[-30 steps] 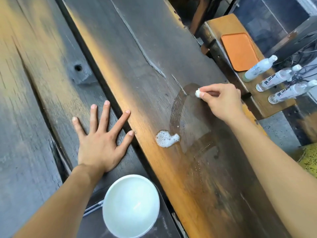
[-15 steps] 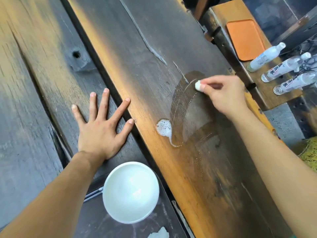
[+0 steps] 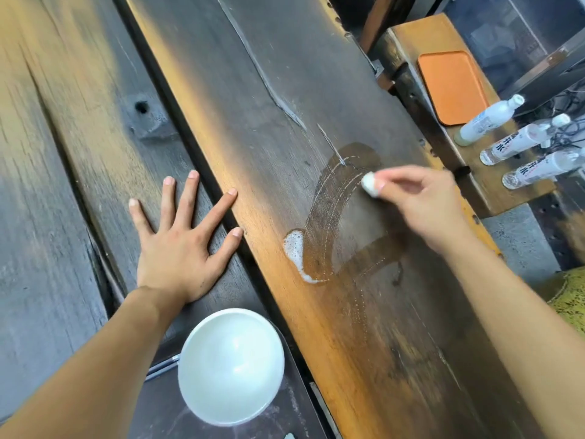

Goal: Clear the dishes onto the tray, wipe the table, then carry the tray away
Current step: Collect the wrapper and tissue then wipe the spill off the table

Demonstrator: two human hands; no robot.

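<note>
Wiping the foamy spill off the desk

The right hand [image 3: 424,201] pinches a small white wad [image 3: 368,184] in closed fingers [image 3: 384,182] and rubs the wet patch [image 3: 345,217] on the desk [image 3: 269,90]. The left hand [image 3: 183,245] lies flat with fingers spread, holding nothing. A blob of foam [image 3: 294,248] sits at the edge of the wet patch, so I think the wad should press down and sweep over to it. The white bowl [image 3: 231,365] sits near the person on a dark tray [image 3: 158,413], well clear of the wiping.
</note>
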